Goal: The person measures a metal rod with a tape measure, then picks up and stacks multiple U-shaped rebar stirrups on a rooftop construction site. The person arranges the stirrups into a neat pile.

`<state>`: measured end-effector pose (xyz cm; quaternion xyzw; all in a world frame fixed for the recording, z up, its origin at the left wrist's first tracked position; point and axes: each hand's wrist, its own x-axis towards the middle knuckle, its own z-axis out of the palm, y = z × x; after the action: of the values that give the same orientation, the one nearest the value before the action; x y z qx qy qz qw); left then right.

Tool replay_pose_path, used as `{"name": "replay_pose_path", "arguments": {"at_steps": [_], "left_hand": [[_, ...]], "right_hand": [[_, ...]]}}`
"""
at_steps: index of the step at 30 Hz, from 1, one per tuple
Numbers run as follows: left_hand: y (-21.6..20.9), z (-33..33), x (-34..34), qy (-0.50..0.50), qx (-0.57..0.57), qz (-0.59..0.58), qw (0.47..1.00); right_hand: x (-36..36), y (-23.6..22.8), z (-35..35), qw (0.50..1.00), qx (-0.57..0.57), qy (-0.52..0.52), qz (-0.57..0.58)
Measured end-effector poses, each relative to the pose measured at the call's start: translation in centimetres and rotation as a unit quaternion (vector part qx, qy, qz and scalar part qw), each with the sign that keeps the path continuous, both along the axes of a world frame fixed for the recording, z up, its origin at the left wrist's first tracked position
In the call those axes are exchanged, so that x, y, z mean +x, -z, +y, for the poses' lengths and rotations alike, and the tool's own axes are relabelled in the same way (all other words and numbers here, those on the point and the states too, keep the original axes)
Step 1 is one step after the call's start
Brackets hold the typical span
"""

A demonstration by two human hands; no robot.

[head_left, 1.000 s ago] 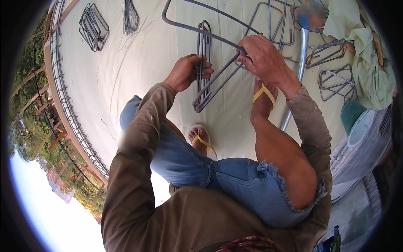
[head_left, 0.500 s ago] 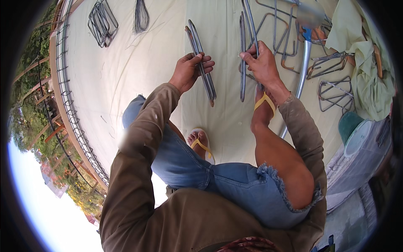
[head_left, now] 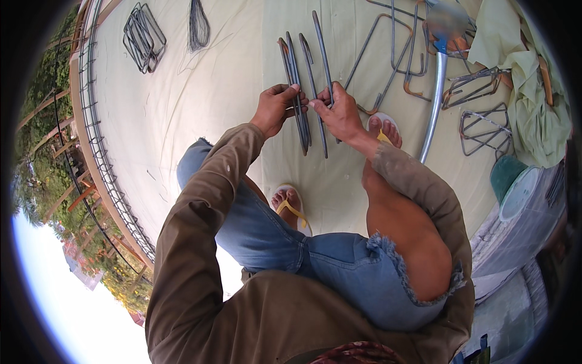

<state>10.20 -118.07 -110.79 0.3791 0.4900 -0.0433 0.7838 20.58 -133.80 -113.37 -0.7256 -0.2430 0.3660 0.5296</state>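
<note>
My left hand (head_left: 274, 110) is closed around a few grey bent steel-bar stirrups (head_left: 303, 134), seen nearly edge-on, with rust at the bends. Close beside it, my right hand (head_left: 344, 115) grips another bent steel-bar stirrup (head_left: 322, 45), its two long sides standing apart. The fingertips of both hands almost meet between the stirrups. Both sets are held up over the pale green sheet (head_left: 242, 176), in front of my sandalled feet. To the right of my right hand, several larger rusty stirrups (head_left: 379, 48) lie loosely on the sheet.
At the far left lie a pile of stirrups (head_left: 144, 39) and a bundle of thin wire (head_left: 198, 27). A silver tube with a blue end (head_left: 434, 109), more stirrups (head_left: 486, 130), crumpled green cloth (head_left: 536, 121) and a green-and-white container (head_left: 519, 193) are at right. Steel lattice (head_left: 97, 121) edges the left.
My right hand has moved left with its stirrup, close to my left hand. The stirrup has turned, opening a gap between its sides. My left hand has shifted slightly.
</note>
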Motion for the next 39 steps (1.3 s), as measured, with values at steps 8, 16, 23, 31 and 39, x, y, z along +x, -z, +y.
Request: {"name": "replay_pose_path", "arguments": {"at_steps": [8, 16, 23, 31, 39], "left_hand": [[0.3, -0.3, 0.1, 0.048, -0.014, -0.004, 0.999], [0.9, 0.1, 0.4, 0.063, -0.026, 0.003, 0.998], [0.7, 0.1, 0.7, 0.082, -0.017, 0.016, 0.996], [0.7, 0.0, 0.8, 0.077, -0.003, 0.027, 0.997], [1.4, -0.2, 0.6, 0.033, -0.028, -0.011, 0.999]], "right_hand": [[-0.6, 1.3, 0.2, 1.0, 0.004, -0.01, -0.011], [2.4, 1.3, -1.1, 0.985, -0.029, 0.0, 0.169], [5.6, 0.5, -3.5, 0.981, -0.091, 0.068, 0.158], [6.1, -2.2, -3.7, 0.964, -0.058, -0.012, 0.26], [2.9, -2.8, -2.1, 0.957, -0.021, -0.064, 0.283]]}}
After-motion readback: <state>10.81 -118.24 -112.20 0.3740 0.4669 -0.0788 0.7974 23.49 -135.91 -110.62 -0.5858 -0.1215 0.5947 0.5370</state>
